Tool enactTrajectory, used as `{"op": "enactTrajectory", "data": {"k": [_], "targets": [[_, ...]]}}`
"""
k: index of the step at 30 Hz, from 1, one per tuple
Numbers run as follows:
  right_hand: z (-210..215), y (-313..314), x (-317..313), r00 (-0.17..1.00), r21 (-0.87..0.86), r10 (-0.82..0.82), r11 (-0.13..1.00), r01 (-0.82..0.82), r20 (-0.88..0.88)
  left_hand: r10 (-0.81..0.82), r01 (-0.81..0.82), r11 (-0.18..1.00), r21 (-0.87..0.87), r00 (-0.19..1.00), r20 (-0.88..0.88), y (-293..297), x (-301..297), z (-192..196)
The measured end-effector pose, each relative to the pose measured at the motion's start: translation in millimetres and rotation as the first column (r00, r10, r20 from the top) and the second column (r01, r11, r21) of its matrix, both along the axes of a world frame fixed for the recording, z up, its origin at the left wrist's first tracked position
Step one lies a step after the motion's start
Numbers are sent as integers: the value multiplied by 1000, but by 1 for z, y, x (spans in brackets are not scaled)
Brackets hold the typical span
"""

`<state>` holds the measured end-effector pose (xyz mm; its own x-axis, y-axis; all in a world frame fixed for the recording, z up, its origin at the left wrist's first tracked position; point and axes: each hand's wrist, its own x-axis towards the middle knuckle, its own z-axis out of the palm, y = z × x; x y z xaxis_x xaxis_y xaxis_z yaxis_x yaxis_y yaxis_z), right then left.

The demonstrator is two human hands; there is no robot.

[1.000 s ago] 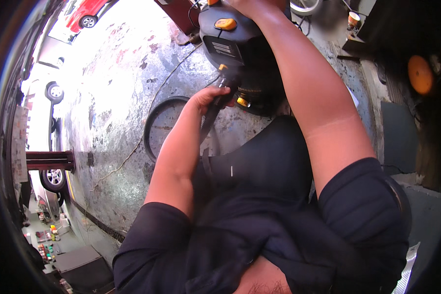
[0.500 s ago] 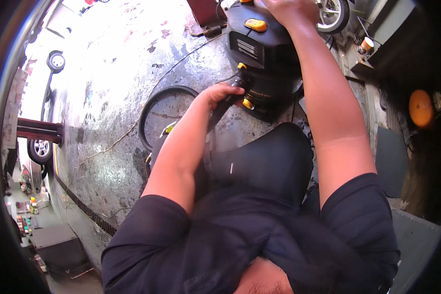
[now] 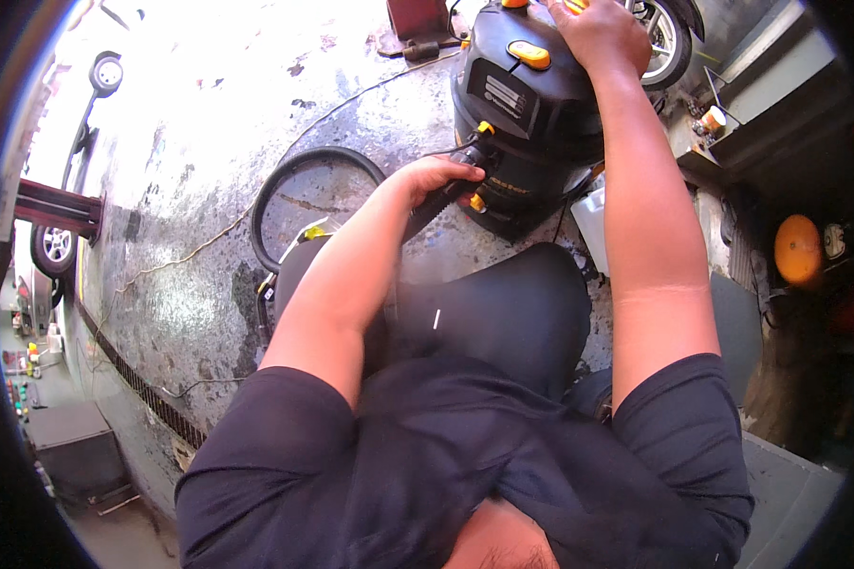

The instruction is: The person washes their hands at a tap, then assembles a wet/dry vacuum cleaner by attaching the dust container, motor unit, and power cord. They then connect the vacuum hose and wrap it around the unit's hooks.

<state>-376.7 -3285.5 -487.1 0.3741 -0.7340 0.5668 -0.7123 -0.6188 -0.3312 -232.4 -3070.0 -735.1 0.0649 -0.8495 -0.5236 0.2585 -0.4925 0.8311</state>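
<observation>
A black canister vacuum cleaner (image 3: 531,104) with yellow latches and knobs stands upright on the floor in front of me. My left hand (image 3: 438,178) is wrapped around the end of its black ribbed hose (image 3: 427,214), close to the canister's side. A thin black cable passes just above that hand to a yellow-topped fitting (image 3: 485,128). On top of the canister, my right hand (image 3: 605,40) grips beside a yellow part (image 3: 576,6); its fingertips are partly cut off by the upper edge. The rest of the hose (image 3: 266,204) curves in a loop on the floor to the left.
A motorcycle wheel (image 3: 669,43) stands behind the canister. A red post base (image 3: 417,24) is at the far side. A pale cord (image 3: 209,269) crosses the stained floor. At right are an orange disc (image 3: 797,250) and a whitish container (image 3: 592,228); a dark grate (image 3: 142,381) runs along the left.
The canister and both hands sit slightly lower and farther right in the picture as the view shifts. Both hands keep their places on the hose and the canister's top.
</observation>
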Motion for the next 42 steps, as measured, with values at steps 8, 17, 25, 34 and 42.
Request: {"op": "enactTrajectory", "data": {"k": [8, 17, 25, 34, 42], "targets": [[-11, -5, -12, 1000, -23, -7, 1000, 6, -23, -170, -136, 973, 187, 127, 977, -2, -77, 59], [-5, 14, -6, 1000, -13, 0, 1000, 0, -10, -34, -32, 986, 166, 925, 379, -16, -10, 21], [-9, 7, -16, 999, -37, -17, 999, 15, -40, -337, -94, 931, 354, 156, 928, -18, -73, 68], [4, 16, -3, 999, 84, -11, 996, 14, -43, -201, -9, 971, 238, 506, 839, -25, -35, 48], [-35, -41, 10, 976, -54, 1, 998, -13, -217, -66, 429, 899, -89, 333, 940, 112, -64, 95]]}}
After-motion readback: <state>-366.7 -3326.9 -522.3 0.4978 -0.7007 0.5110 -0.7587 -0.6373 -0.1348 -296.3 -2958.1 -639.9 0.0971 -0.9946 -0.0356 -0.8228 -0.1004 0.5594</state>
